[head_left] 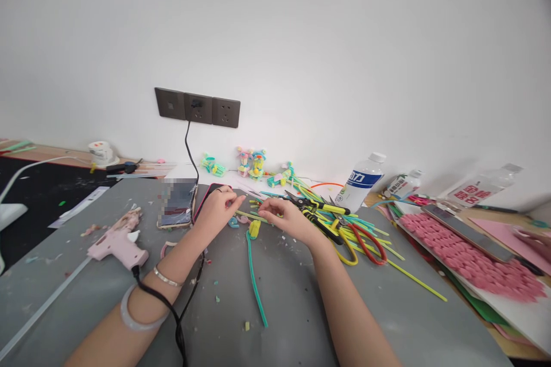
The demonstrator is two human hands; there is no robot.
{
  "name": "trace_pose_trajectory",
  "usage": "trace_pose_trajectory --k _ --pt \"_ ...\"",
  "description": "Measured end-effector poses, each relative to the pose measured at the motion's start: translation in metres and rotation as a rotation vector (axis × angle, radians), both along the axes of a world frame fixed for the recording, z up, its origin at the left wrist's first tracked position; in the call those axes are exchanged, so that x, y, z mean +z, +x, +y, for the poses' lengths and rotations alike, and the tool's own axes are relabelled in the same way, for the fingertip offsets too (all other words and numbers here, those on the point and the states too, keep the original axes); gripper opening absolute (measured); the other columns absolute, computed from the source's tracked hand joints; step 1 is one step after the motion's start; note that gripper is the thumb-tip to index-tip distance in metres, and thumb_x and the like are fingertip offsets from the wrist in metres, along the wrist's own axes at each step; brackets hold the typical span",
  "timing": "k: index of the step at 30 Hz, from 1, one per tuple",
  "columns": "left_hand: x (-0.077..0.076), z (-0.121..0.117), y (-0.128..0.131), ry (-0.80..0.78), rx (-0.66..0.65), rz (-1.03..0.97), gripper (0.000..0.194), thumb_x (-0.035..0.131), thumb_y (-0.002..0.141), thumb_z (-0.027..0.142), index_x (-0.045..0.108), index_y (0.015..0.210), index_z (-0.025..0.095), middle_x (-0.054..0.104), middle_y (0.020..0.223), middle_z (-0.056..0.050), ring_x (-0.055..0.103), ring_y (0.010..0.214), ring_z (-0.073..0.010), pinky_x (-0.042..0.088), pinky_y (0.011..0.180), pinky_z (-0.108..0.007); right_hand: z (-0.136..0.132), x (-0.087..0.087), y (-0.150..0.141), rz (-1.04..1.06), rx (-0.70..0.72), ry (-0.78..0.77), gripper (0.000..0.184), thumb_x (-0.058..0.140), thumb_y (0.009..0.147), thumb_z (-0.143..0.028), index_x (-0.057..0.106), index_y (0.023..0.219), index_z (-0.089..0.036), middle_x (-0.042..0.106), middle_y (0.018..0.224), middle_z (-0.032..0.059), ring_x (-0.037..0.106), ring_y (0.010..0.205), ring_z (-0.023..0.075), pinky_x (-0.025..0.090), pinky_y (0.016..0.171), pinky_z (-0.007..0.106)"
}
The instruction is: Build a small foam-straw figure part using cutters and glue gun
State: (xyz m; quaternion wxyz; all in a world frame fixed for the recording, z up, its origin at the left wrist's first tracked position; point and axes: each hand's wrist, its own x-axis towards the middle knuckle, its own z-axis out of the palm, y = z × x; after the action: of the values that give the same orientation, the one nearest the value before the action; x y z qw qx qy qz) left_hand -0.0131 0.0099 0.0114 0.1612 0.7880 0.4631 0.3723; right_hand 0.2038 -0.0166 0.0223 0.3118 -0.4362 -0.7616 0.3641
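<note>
Head view. The two bare hands meet near the centre of the frame, above a grey mat [293, 309]. The left hand [221, 206], left of centre, has its thumb extended and its other fingers bent; whether anything fine lies between the fingertips cannot be told. The right hand [284, 219], right of centre, has curled fingers, with thumb and forefinger turned towards the left hand. A pale green strip [244, 215] lies at these fingertips, but whether they grip it cannot be told. Just below the gap between the hands is a fuzzy yellow piece [254, 229], from which a teal stem [255, 281] runs down towards the lower centre.

At centre left, a pink glue gun [115, 245] rests on the mat, its black cord passing over the left forearm. A phone [177, 206] lies between it and the left hand. Right of the right hand, yellow-and-black pliers [316, 205] and red-and-yellow-handled scissors [380, 248] lie among green and yellow strips [415, 279]; a bottle [361, 183] stands behind them. Small fuzzy figures [257, 165] stand by the wall, above the hands. At the right, a dark phone [467, 232] rests on a pink textured piece [465, 264].
</note>
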Motion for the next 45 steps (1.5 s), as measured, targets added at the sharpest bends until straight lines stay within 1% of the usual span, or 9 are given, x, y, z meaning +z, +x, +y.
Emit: trace_pose_trajectory --k 2,5,9,16,20,27,31,38,45 --pt "0.004 -0.005 0.003 -0.035 -0.140 -0.041 0.034 0.052 0.090 0.037 0.059 0.063 0.019 0.057 0.076 -0.003 0.055 0.068 -0.0166 0.042 0.063 -0.028 -0.001 -0.001 0.001 -0.001 -0.005 -0.001 0.032 0.056 0.090 -0.048 0.062 0.084 -0.017 0.057 0.073 0.0000 0.046 0.065 0.0134 0.038 0.061 0.025" --pt "0.006 -0.011 0.007 -0.060 -0.344 0.025 0.022 0.058 0.089 0.040 0.068 0.081 0.022 0.066 0.087 -0.004 0.058 0.085 -0.0208 0.044 0.083 -0.033 -0.001 -0.003 0.003 0.017 -0.034 -0.008 0.031 0.055 0.090 -0.047 0.059 0.081 -0.018 0.052 0.069 -0.0015 0.043 0.063 0.0127 0.035 0.057 0.024" --pt "0.003 -0.012 0.007 -0.075 -0.414 0.171 0.015 0.067 0.082 0.040 0.069 0.083 0.025 0.068 0.084 -0.001 0.056 0.087 -0.0222 0.036 0.092 -0.039 0.000 -0.003 0.004 0.027 -0.048 -0.002 0.031 0.055 0.090 -0.047 0.055 0.078 -0.018 0.051 0.069 -0.0019 0.042 0.062 0.0126 0.035 0.056 0.024" --pt "-0.001 -0.014 0.007 -0.115 -0.407 0.206 0.022 0.069 0.079 0.041 0.068 0.095 0.026 0.066 0.085 -0.002 0.056 0.087 -0.0226 0.036 0.090 -0.038 0.002 -0.007 0.002 0.024 -0.017 0.019 0.027 0.052 0.092 -0.043 0.056 0.080 -0.019 0.051 0.069 -0.0020 0.042 0.061 0.0124 0.035 0.057 0.024" --pt "0.000 -0.016 0.010 -0.078 -0.428 0.232 0.013 0.061 0.085 0.033 0.069 0.087 0.024 0.064 0.081 -0.002 0.056 0.083 -0.0204 0.037 0.088 -0.037 0.003 -0.009 0.002 0.027 -0.026 0.036 0.029 0.052 0.093 -0.045 0.056 0.081 -0.019 0.049 0.068 -0.0027 0.041 0.060 0.0122 0.034 0.056 0.024" --pt "0.006 -0.015 0.010 -0.300 -0.310 -0.158 0.023 0.053 0.088 0.039 0.064 0.094 0.020 0.066 0.085 -0.004 0.059 0.073 -0.0176 0.045 0.064 -0.027 0.004 -0.006 0.005 0.062 -0.129 0.103 0.024 0.054 0.092 -0.043 0.059 0.091 -0.020 0.050 0.067 -0.0029 0.044 0.062 0.0137 0.036 0.059 0.026" --pt "0.005 -0.009 0.008 -0.297 -0.209 -0.330 0.027 0.056 0.087 0.043 0.063 0.090 0.018 0.064 0.082 -0.003 0.058 0.072 -0.0164 0.043 0.060 -0.025 0.006 -0.003 0.009 0.104 -0.144 0.159 0.022 0.061 0.087 -0.041 0.059 0.093 -0.020 0.052 0.072 -0.0019 0.040 0.059 0.0125 0.036 0.058 0.027" --pt "-0.002 -0.002 0.007 -0.303 -0.141 -0.433 0.029 0.060 0.084 0.045 0.061 0.086 0.017 0.062 0.076 -0.003 0.055 0.068 -0.0157 0.038 0.057 -0.024 -0.009 0.012 0.002 0.235 0.089 -0.042 0.030 0.074 0.078 -0.041 0.062 0.099 -0.022 0.061 0.093 0.0032 0.055 0.079 0.0163 0.046 0.070 0.028" --pt "0.002 -0.005 0.007 -0.281 -0.159 -0.344 0.025 0.059 0.085 0.042 0.062 0.081 0.017 0.061 0.071 -0.001 0.053 0.065 -0.0150 0.038 0.060 -0.025 -0.012 0.014 -0.002 0.253 0.031 -0.052 0.029 0.061 0.088 -0.048 0.065 0.088 -0.020 0.063 0.083 0.0043 0.059 0.076 0.0177 0.046 0.069 0.030"
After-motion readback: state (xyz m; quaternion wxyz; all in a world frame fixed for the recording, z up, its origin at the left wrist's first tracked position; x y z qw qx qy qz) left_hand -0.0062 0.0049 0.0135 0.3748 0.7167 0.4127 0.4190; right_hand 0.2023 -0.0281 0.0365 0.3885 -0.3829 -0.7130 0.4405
